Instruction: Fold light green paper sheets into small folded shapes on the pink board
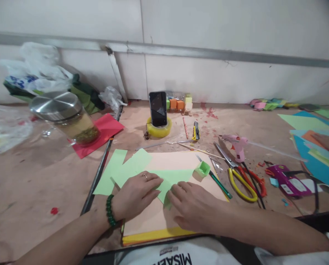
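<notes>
A green paper sheet (178,176) lies on a stack of peach and yellow paper (148,228). On the sheet's left part rests my left hand (137,193), wearing a ring and a green bead bracelet (110,210); its fingers lie nearly flat. My right hand (190,202) touches the lower edge of the same sheet with fingers bent together, and what is under the fingertips is hidden. Just beyond my right hand is a small open green paper box (202,169), beside a green craft knife (219,184). More green paper pieces (110,176) lie at the left.
Scissors (239,180), a pink glue gun (238,145) and a purple device (288,180) are at the right. A phone (158,109) stands in a yellow tape roll (159,129). A glass jar (70,121) sits on red paper (109,129). Another person's hand (326,142) touches coloured paper.
</notes>
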